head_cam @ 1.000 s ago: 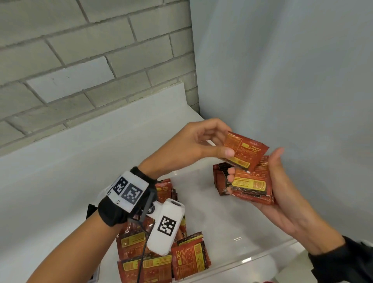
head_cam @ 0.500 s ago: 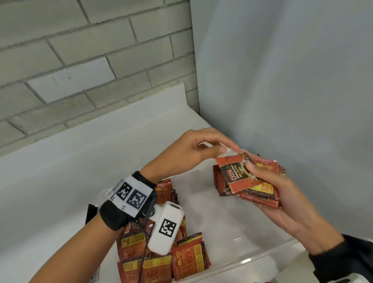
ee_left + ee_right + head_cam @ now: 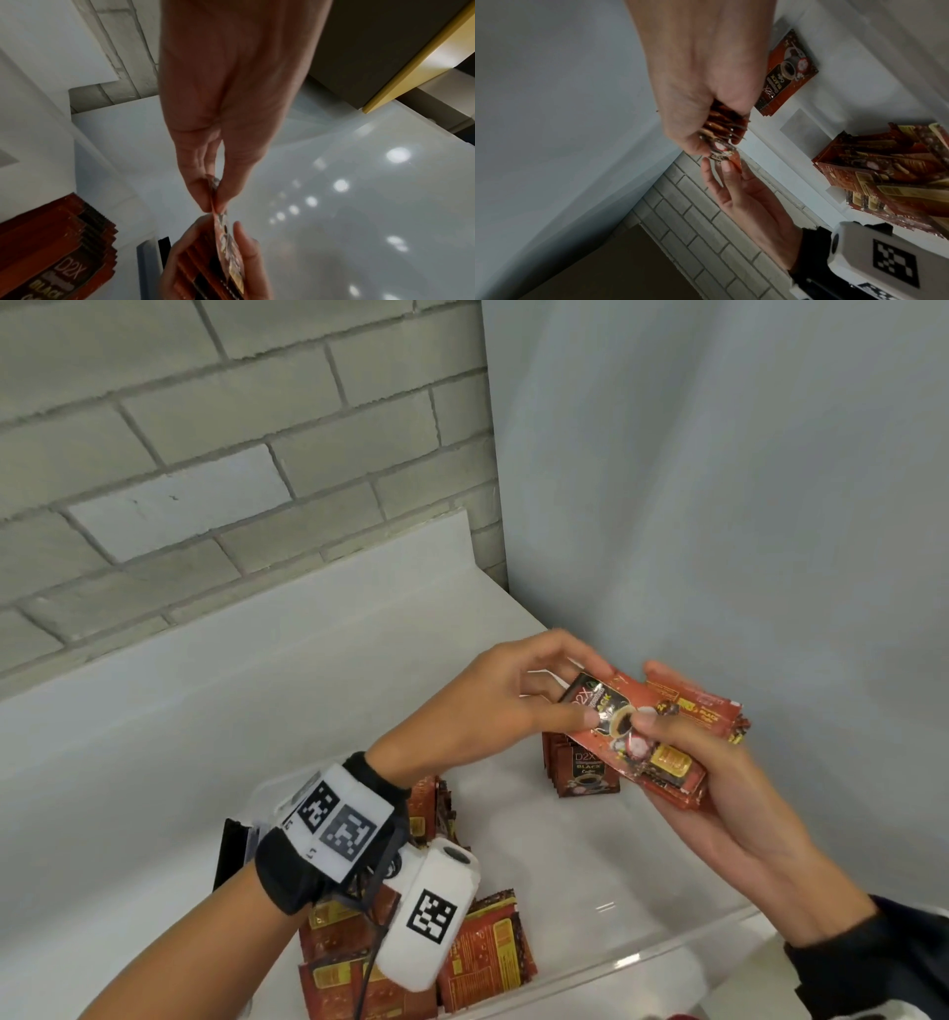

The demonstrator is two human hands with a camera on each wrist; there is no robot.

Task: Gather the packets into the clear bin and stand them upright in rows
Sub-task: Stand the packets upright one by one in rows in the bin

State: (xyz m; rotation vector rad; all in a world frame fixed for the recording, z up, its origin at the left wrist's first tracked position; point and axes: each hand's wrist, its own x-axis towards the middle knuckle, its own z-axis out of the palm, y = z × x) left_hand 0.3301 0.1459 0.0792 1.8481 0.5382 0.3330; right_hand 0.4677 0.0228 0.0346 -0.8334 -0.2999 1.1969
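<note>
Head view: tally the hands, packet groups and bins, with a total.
Hands: 2, left and right
Packet groups: 3, held stack, standing row and loose pile
Bin: 1
Total: 6

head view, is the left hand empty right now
No, the left hand pinches a corner of the top red coffee packet.

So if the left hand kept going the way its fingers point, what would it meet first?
Probably the stack of packets held in the right hand; the left hand already pinches the top packet, so nothing lies between.
</note>
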